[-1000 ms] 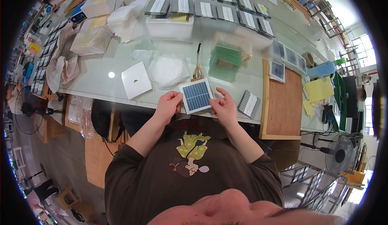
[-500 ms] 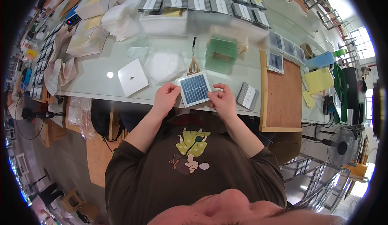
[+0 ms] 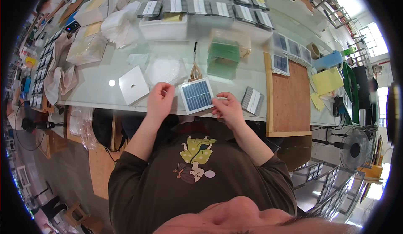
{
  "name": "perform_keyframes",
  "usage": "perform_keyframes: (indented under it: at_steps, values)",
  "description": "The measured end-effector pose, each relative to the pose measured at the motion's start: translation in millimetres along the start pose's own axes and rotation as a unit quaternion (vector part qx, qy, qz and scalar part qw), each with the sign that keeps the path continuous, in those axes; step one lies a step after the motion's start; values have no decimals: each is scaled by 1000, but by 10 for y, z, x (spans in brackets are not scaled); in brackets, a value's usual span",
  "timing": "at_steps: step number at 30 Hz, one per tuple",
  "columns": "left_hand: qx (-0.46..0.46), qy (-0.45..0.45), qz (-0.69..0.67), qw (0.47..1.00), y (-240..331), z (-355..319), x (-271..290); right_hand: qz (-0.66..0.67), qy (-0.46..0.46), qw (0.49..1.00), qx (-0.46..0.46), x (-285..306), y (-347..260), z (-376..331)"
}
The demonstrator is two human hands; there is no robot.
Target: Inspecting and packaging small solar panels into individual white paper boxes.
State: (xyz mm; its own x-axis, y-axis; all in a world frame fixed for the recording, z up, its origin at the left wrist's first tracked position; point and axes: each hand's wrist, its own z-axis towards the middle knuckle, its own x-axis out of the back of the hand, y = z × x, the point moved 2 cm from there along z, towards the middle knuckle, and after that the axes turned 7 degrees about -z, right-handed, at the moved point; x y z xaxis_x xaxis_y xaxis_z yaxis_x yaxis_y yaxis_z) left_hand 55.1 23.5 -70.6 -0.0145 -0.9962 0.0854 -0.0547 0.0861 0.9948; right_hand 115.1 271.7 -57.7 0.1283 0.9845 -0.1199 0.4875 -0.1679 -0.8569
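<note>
A small solar panel point(image 3: 196, 95) with blue cells and a white border lies near the table's front edge. My right hand point(image 3: 228, 109) grips its right edge between thumb and finger. Left of the panel, my left hand point(image 3: 160, 101) is raised with its fingers curled together, apart from the panel; whatever they pinch, if anything, is hidden. Beyond the panel lies a brown looped band point(image 3: 195, 71) with a thin dark tip. A white square card point(image 3: 133, 85) with a small hole sits beside my left hand, and a clear-white plastic packet point(image 3: 168, 70) lies behind it.
A grey banded bundle point(image 3: 252, 101) lies right of my right hand, before a wood-framed board point(image 3: 294, 103) with more panels. Behind stand a green translucent block point(image 3: 223, 59) and rows of banded bundles point(image 3: 197, 6). White wrapped boxes point(image 3: 87, 49) stand left. A fan point(image 3: 354, 150) is at far right.
My left hand has come off the panel's left edge and moved left. My right hand stays at the right edge. The whole view has shifted slightly.
</note>
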Motion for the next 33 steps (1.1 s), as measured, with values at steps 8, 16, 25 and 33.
perform_keyframes:
  at_steps: [8,16,25,33]
  values:
    - [-165,-20,503,848,439,451,230,-75,8,995,57,488,-177,-52]
    - [-65,-96,580,806,637,670,169,-98,274,938,187,2580,-762,177]
    - [37,-43,318,946,552,794,475,-603,509,601,125,2380,-1051,597]
    - [126,-19,-432,893,423,557,662,-618,222,576,487,351,-1117,399]
